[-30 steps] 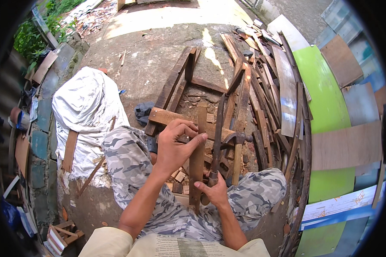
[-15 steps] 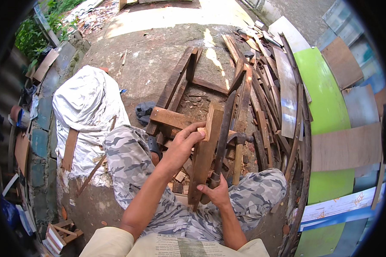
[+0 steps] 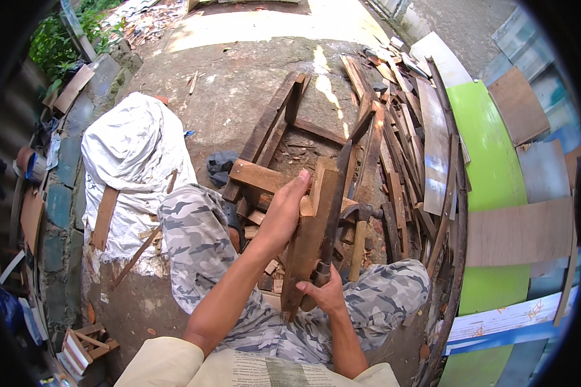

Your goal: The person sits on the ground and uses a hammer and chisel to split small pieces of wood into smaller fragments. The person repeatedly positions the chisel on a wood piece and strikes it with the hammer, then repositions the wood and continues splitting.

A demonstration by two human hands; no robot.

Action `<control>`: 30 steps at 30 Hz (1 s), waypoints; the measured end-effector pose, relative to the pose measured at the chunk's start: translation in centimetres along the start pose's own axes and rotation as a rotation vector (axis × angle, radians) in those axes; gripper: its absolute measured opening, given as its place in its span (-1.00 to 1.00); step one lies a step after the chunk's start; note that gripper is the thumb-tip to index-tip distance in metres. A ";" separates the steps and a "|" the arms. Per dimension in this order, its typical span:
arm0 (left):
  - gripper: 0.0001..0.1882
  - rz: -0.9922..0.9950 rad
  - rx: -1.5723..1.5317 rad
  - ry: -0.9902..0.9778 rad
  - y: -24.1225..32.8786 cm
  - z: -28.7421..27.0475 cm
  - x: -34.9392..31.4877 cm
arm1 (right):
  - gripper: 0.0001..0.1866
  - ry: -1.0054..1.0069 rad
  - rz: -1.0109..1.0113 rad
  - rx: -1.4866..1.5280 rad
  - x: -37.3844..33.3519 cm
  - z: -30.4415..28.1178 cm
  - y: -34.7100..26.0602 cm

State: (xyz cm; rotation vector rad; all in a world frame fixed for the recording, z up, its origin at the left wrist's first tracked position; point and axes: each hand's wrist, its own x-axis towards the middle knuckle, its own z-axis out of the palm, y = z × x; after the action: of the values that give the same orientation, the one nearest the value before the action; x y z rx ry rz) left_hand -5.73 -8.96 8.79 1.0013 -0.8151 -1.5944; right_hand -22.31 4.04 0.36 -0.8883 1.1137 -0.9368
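Observation:
My left hand (image 3: 285,209) lies along the left side of a thick wooden post (image 3: 313,226), its fingers stretched upward beside a notch cut near the post's upper end. The post stands tilted over my lap. Low down, my right hand (image 3: 326,291) is closed round the handle of a machete (image 3: 337,213), with its thumb against the post. The dark blade points up and away along the post's right side. Just beyond, a hammer (image 3: 357,248) rests head up against the wooden frame (image 3: 258,174).
Scrap wood strips (image 3: 403,148) are piled on the right, beside a lime green panel (image 3: 487,148). A white cloth (image 3: 132,148) covers something on the left. Wood chips (image 3: 274,266) lie between my legs. A small wooden object (image 3: 87,345) stands at the lower left.
My left hand has gone from pinching at the notch to fingers straightened along the post. The right hand keeps its hold on the machete. The view has shifted slightly.

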 end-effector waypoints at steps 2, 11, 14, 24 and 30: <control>-0.44 0.079 0.049 -0.089 0.0 -0.4 0.0 | -0.38 -0.008 0.014 0.018 0.1 0.2 -0.3; -0.49 0.327 0.180 -0.050 -0.4 -0.1 -1.6 | -0.42 0.065 -0.013 -0.158 0.5 0.0 0.6; -0.55 0.339 0.187 0.042 -1.9 -0.9 -1.7 | -0.42 0.091 -0.073 -0.130 0.4 0.2 0.3; -0.65 0.457 0.372 0.155 -5.2 -1.9 -4.1 | -0.41 0.166 -0.212 -0.211 0.9 0.1 0.9; -0.64 0.633 0.685 -0.015 -8.5 -4.1 -6.6 | -0.47 0.218 -0.165 -0.198 0.6 0.5 0.1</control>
State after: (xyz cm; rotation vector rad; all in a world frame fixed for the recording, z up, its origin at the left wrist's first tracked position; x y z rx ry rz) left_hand -4.72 -0.65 0.92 1.0415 -1.5637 -0.7800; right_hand -21.68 3.58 0.17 -1.0706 1.3525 -1.0915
